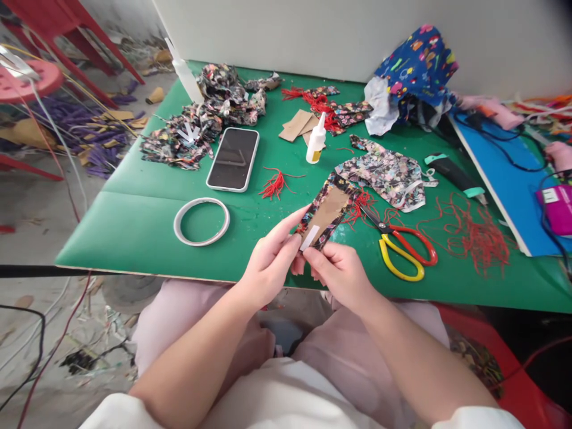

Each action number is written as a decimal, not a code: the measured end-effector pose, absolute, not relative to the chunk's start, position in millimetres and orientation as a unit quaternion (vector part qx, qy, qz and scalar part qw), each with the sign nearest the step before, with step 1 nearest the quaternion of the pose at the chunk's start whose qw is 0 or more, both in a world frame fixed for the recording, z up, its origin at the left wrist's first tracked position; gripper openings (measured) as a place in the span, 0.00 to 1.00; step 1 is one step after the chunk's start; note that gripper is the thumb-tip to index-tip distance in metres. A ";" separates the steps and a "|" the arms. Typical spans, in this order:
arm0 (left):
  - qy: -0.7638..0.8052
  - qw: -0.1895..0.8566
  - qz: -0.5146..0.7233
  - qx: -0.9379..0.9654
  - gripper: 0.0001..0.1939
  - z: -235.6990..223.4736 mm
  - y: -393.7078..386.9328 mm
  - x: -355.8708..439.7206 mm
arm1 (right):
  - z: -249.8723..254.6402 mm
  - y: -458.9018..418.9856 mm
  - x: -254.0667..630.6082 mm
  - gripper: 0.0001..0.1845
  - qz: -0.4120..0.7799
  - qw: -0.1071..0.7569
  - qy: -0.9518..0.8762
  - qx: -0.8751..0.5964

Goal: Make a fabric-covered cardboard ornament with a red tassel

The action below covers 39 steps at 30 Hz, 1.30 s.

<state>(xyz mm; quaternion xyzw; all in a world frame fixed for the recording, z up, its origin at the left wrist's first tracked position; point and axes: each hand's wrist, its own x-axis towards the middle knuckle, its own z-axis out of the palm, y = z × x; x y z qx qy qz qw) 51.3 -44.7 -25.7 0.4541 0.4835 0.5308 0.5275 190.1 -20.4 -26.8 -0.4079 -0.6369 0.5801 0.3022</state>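
Fabric strip [329, 210], one, centred; left hand [270, 259] and right hand [343, 271], nearly closed, pinch its lower end. One phone [233, 159] lies at ten o'clock, one white ring [177, 226] at nine, one pair of scissors [385, 228] at three.

Table [147, 220]: spreads out before me, a panel [286, 36] behind it.
Ring [177, 225]: on the table, front left.
Phone [232, 159]: I find it behind the ring, further right.
Cloth scraps [223, 98]: back left, behind and left of the phone.
Small bottle [316, 143]: upright near the middle, card pieces [295, 126] behind it to the left.
Strip [333, 205]: before that bottle, between my left hand [272, 262] and right hand [342, 271].
Scissors [384, 227]: right of the strip.
Loose threads [485, 241]: right of the scissors.
Board [487, 173]: far right, cables [496, 136] across it.
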 end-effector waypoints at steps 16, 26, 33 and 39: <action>0.436 0.552 0.453 0.548 0.25 -21.9 -48.2 58.7 | -31.5 -11.6 188.6 0.21 0.667 0.384 -0.468 -0.434; 0.414 0.613 0.435 0.513 0.31 -18.7 -45.4 54.8 | -29.8 -11.5 187.5 0.21 0.648 0.380 -0.473 -0.461; 0.461 0.543 0.501 0.491 0.20 -25.0 -41.1 55.4 | -27.7 -5.9 190.7 0.22 0.610 0.389 -0.493 -0.484; 0.575 0.376 0.589 0.426 0.07 -29.1 -35.5 54.9 | -31.5 -4.6 192.9 0.24 0.586 0.400 -0.487 -0.510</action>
